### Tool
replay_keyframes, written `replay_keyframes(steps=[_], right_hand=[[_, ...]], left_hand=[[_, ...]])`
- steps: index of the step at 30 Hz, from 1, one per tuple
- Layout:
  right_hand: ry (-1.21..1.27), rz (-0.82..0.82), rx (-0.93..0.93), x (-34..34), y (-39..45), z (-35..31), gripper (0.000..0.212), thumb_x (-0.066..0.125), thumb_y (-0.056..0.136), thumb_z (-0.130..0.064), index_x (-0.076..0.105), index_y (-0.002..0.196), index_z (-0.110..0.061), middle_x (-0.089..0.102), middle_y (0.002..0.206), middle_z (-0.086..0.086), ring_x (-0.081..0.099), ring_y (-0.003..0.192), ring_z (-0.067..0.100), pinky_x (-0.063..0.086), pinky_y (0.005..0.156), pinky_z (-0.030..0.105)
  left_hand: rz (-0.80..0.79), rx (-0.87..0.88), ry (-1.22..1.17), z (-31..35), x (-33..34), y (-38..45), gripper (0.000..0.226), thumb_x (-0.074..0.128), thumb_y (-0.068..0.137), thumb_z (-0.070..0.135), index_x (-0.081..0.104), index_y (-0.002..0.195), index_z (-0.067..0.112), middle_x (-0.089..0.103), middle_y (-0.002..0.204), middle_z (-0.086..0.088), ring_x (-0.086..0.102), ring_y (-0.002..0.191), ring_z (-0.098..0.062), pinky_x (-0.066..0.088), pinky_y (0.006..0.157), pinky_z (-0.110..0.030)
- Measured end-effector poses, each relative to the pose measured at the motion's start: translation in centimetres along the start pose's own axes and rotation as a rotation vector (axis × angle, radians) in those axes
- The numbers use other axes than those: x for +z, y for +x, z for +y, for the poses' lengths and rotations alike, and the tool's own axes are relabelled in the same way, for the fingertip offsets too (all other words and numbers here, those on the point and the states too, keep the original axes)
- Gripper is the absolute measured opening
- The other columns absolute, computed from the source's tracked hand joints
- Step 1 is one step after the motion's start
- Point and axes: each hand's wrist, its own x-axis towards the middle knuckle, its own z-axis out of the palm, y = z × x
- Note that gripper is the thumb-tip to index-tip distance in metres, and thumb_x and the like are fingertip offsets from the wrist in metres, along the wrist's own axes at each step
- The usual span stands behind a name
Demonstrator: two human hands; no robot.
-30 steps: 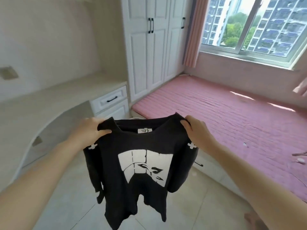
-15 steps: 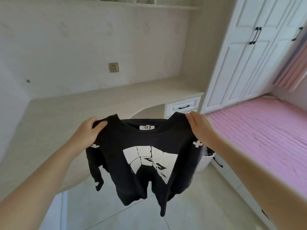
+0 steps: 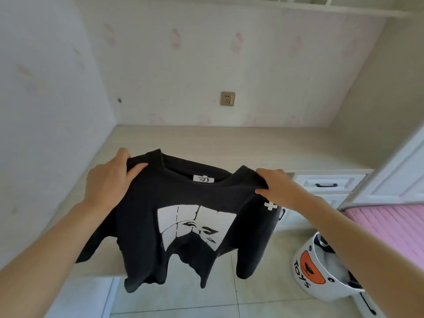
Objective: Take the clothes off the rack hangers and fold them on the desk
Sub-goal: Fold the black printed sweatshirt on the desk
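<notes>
black sweater [image 3: 183, 228] — shoulders pinched by left hand [image 3: 107, 182], right hand [image 3: 278, 189]; bin [image 3: 321, 271] reads "toys"

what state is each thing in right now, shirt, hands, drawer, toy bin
black shirt: off the hanger, hanging unfolded in the air, print facing the camera
left hand: grips one shoulder
right hand: grips the other shoulder
drawer: closed
toy bin: on the floor, open top
desk: no clothes on it

Soft, even daylight fills the room; shadows are faint. Wide-angle distortion bends the wall [image 3: 46, 111] edges. The picture is slightly soft throughout.
</notes>
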Motion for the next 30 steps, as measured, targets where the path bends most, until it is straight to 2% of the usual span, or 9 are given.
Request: replay_keyframes(steps=[5, 10, 12, 15, 20, 24, 27, 30], right_hand=[[-0.081, 0.092, -0.068, -1.2, 9.2, 0.8, 0.005, 0.053, 0.089, -0.014, 0.053, 0.085, -0.018, 0.053, 0.081, -0.001, 0.056, 0.078, 0.025, 0.050, 0.069, 0.039], [-0.028, 0.160, -0.024, -0.7, 16.9, 2.4, 0.009, 0.048, 0.091, -0.014, 0.053, 0.084, -0.018, 0.049, 0.087, 0.000, 0.053, 0.078, 0.026, 0.041, 0.062, 0.033], [0.037, 0.190, 0.012, 0.3, 19.6, 3.1, 0.014, 0.044, 0.096, -0.018, 0.051, 0.084, -0.016, 0.050, 0.088, 0.003, 0.055, 0.079, 0.028, 0.040, 0.064, 0.034], [0.236, 0.193, 0.079, 1.8, 22.6, 3.8, 0.017, 0.037, 0.101, -0.020, 0.050, 0.096, -0.012, 0.056, 0.093, 0.007, 0.055, 0.082, 0.029, 0.043, 0.068, 0.037], [0.354, 0.228, 0.051, 3.9, 29.5, 2.5, 0.017, 0.031, 0.103, -0.019, 0.045, 0.099, -0.010, 0.055, 0.096, 0.013, 0.052, 0.081, 0.027, 0.040, 0.067, 0.037], [0.079, 0.236, -0.088, 4.9, 35.3, 2.6, 0.025, 0.037, 0.102, -0.029, 0.051, 0.103, -0.009, 0.052, 0.098, 0.007, 0.050, 0.091, 0.025, 0.044, 0.078, 0.037], [-0.280, 0.274, -0.159, 5.5, 40.6, 2.5, 0.033, 0.031, 0.101, -0.041, 0.050, 0.093, -0.016, 0.052, 0.085, -0.003, 0.049, 0.080, 0.021, 0.040, 0.075, 0.035], [-0.446, 0.188, -0.156, 7.0, 46.1, 1.6, 0.035, 0.025, 0.101, -0.045, 0.046, 0.088, -0.020, 0.052, 0.074, -0.008, 0.048, 0.073, 0.018, 0.034, 0.076, 0.035]], left_hand=[[0.030, -0.106, 0.086, -1.4, 2.4, 3.6, 0.051, 0.037, 0.087, 0.063, 0.037, 0.083, 0.011, 0.049, 0.052, -0.003, 0.048, 0.043, -0.028, 0.043, 0.048, -0.036], [0.041, -0.238, 0.101, -1.9, 4.8, 6.7, 0.053, 0.036, 0.085, 0.063, 0.037, 0.083, 0.010, 0.050, 0.054, -0.006, 0.050, 0.049, -0.032, 0.042, 0.053, -0.038], [0.033, -0.270, 0.115, -2.5, 6.1, 7.4, 0.055, 0.035, 0.084, 0.064, 0.037, 0.083, 0.010, 0.049, 0.053, -0.005, 0.049, 0.048, -0.032, 0.039, 0.052, -0.036], [0.028, -0.296, 0.144, -4.0, 7.7, 8.1, 0.056, 0.036, 0.082, 0.066, 0.037, 0.081, 0.010, 0.046, 0.050, -0.004, 0.049, 0.045, -0.031, 0.038, 0.049, -0.034], [0.015, -0.334, 0.220, -7.3, 10.9, 11.4, 0.057, 0.038, 0.082, 0.066, 0.036, 0.079, 0.009, 0.044, 0.046, -0.004, 0.046, 0.040, -0.028, 0.035, 0.045, -0.030], [-0.041, -0.374, 0.266, -11.3, 14.1, 14.8, 0.059, 0.036, 0.082, 0.069, 0.038, 0.078, 0.010, 0.046, 0.047, -0.003, 0.046, 0.040, -0.024, 0.032, 0.043, -0.027], [-0.112, -0.434, 0.290, -14.6, 17.4, 18.5, 0.059, 0.041, 0.084, 0.069, 0.044, 0.077, 0.010, 0.050, 0.053, -0.002, 0.048, 0.046, -0.021, 0.032, 0.046, -0.028], [-0.205, -0.455, 0.317, -17.5, 21.2, 21.7, 0.058, 0.043, 0.087, 0.067, 0.049, 0.075, 0.011, 0.051, 0.055, -0.001, 0.051, 0.051, -0.022, 0.037, 0.049, -0.030]])
